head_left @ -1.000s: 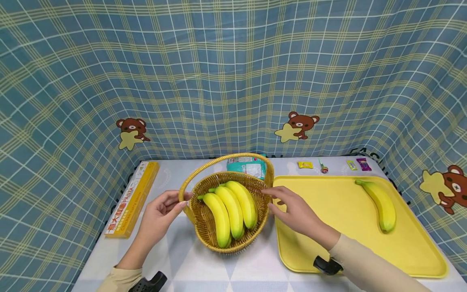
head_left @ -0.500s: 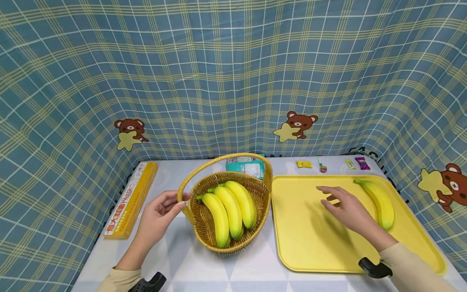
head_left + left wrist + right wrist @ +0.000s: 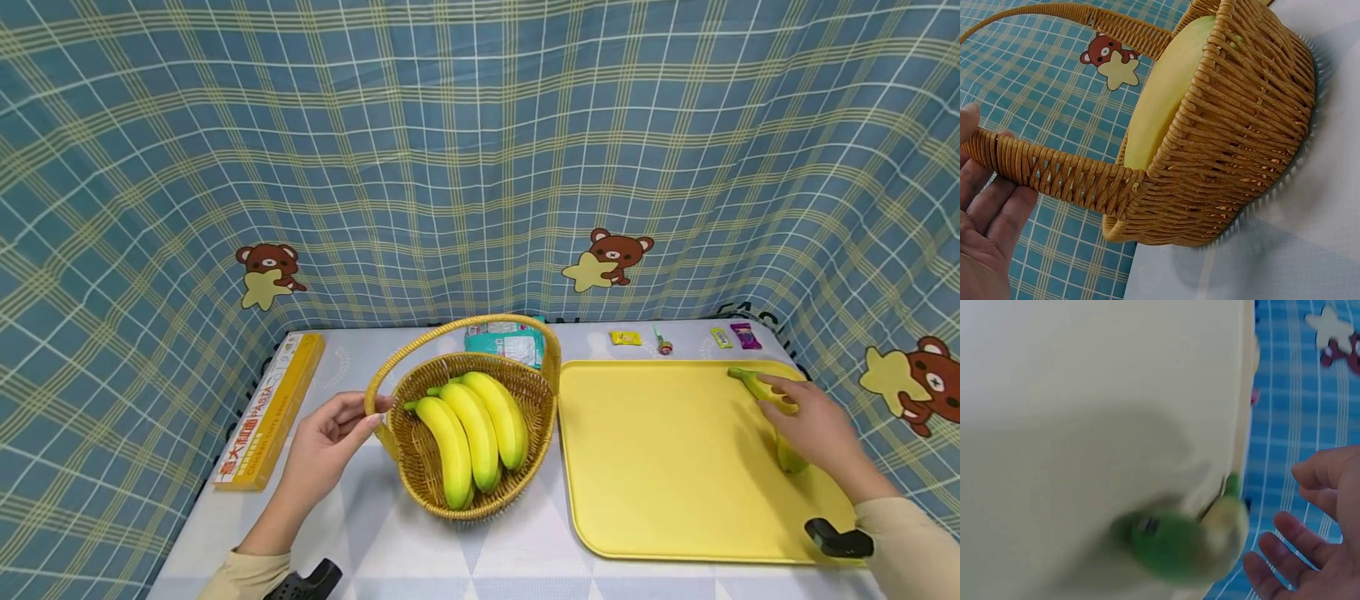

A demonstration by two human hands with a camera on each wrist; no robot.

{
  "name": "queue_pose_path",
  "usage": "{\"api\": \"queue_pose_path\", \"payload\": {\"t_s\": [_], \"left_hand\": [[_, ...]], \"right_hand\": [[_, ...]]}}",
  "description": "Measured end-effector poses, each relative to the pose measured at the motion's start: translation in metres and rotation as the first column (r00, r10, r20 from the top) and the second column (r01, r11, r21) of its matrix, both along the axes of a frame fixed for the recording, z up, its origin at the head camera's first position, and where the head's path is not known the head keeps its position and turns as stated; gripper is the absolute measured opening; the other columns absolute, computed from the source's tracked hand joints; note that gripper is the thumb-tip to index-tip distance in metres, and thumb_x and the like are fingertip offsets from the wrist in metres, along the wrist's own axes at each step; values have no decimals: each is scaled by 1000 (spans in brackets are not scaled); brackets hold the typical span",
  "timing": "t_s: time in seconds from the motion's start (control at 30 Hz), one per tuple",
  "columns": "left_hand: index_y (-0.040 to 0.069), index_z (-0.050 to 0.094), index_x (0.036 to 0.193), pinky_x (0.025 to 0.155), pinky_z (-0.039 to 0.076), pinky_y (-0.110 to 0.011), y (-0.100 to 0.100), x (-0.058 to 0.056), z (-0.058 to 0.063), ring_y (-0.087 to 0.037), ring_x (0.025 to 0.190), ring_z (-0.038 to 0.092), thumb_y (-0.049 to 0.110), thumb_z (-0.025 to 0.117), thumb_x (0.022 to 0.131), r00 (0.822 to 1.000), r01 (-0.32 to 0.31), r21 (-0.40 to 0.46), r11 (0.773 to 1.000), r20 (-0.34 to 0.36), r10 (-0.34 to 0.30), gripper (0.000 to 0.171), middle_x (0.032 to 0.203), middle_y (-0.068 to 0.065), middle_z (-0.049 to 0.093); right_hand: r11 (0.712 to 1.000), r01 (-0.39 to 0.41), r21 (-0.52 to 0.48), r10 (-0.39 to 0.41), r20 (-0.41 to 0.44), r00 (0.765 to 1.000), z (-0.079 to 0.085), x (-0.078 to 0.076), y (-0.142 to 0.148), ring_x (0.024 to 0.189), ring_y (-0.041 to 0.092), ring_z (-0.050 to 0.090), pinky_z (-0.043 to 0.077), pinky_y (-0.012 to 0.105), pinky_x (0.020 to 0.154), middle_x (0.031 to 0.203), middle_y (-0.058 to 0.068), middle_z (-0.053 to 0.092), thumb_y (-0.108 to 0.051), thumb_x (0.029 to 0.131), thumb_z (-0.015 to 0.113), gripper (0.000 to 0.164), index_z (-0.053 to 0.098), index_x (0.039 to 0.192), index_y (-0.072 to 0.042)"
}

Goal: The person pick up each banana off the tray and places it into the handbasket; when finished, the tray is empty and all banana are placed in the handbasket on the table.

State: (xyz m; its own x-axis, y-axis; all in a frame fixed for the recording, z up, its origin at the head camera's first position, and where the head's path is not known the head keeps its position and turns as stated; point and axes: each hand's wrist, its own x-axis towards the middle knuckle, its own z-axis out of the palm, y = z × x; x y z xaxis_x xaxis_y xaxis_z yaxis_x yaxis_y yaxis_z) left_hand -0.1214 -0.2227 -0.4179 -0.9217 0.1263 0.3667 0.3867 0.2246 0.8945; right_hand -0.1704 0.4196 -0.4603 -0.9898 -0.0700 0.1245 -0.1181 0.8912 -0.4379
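A wicker basket with a tall handle stands mid-table and holds several yellow bananas. At its left side my left hand pinches the handle; the left wrist view shows the thumb above the woven handle and the fingers under it. My right hand hovers over a single banana on the right of a yellow tray, covering its middle. In the right wrist view the fingers are spread and relaxed, apart from the blurred banana.
A pasta box lies at the left edge. Behind the basket is a teal packet. Small wrapped sweets lie behind the tray: a yellow one, a lollipop, a green one and a purple one. Plaid cloth surrounds the table.
My right hand has left the basket's right side and moved right across the tray to above the lone banana. My left hand and the basket have stayed in place.
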Motion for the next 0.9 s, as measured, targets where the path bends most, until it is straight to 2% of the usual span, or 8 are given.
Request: {"api": "queue_pose_path", "payload": {"t_s": [0.1,0.2,0.33,0.47,0.63,0.9], "left_hand": [[-2,64,122,90,59,-27,0,0,0,-14,111,69,-1,62,100,1000,-4,-1,1000,1,4,22,120,-14,72],[-2,64,122,89,59,-28,0,0,0,-16,111,70,0,62,100,1000,-6,0,1000,6,6,22,120,-14,72],[-2,65,122,88,60,-28,0,0,0,-16,110,70,0,63,100,1000,-6,3,1000,9,6,22,120,-16,71],[-2,65,121,88,60,-27,0,-1,0,-14,110,70,0,63,100,1000,-7,1,1000,13,7,21,120,-17,71],[-3,64,122,89,60,-28,0,0,0,-16,110,70,-1,63,100,1000,-2,9,1000,11,2,22,120,-18,71],[-3,65,121,89,60,-28,1,0,-1,-16,110,70,-2,62,99,1000,0,10,1000,0,0,22,119,-19,71]], "right_hand": [[999,34,15,-35,43,998,-3,-2,15,109,59,44,41,73,81,125,42,46,-21,104,57,51,46,143,10],[998,46,39,-50,110,993,-4,-3,29,109,62,45,44,73,81,125,46,45,-23,105,55,54,42,143,13],[998,59,24,-63,243,968,-7,-7,44,109,65,48,47,71,81,129,51,43,-32,107,49,64,32,148,15],[997,76,-4,-71,331,941,-10,-10,54,112,67,46,47,71,83,134,52,39,-40,108,45,72,23,151,14],[997,73,-30,-57,356,933,-7,-13,55,112,66,47,48,70,83,132,52,40,-43,107,49,77,21,152,14],[997,77,-25,-64,338,939,-3,-11,46,113,65,48,47,70,85,131,51,43,-43,106,52,78,22,152,12]]}}
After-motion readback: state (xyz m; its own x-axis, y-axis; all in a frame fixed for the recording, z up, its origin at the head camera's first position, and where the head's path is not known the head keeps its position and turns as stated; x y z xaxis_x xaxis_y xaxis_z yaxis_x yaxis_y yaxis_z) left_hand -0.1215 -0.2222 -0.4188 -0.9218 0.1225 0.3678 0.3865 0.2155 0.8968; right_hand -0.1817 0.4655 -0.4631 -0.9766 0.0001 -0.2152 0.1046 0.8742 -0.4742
